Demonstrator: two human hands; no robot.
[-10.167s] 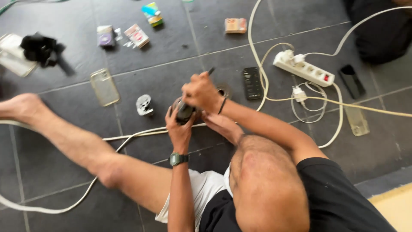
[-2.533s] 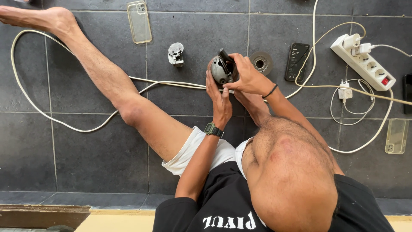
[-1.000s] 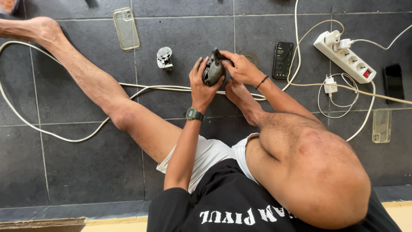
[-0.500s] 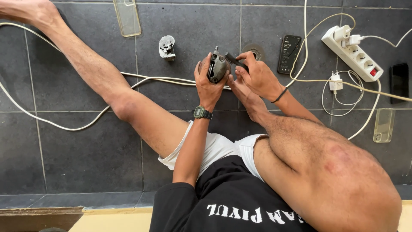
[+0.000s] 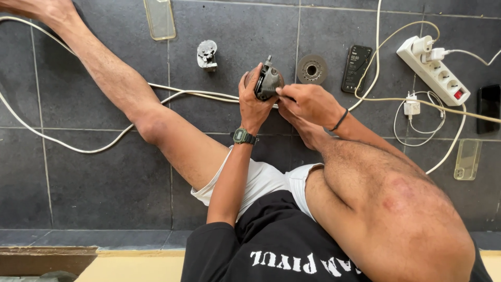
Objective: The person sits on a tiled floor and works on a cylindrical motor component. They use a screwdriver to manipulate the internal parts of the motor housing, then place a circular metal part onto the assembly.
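A floor of dark grey tiles [image 5: 94, 177] is seen from above, with a person seated on it. A small dark power tool body [image 5: 267, 82] is grasped in the left hand [image 5: 254, 99], the fingers wrapped round its back, and is held up just above the floor. The right hand [image 5: 308, 103] is pressed against the tool's side, its fingertips pinched at the housing; whether something is gripped between them cannot be told. Just beyond the right hand a round grey disc [image 5: 311, 69] is laid flat, with a dark phone [image 5: 357, 61] beside it. Beyond the left hand a small grey metal part [image 5: 207, 54] is set. A white cable [image 5: 182, 94] is run under the hands, and a white power strip [image 5: 433, 70] is placed well to the right.
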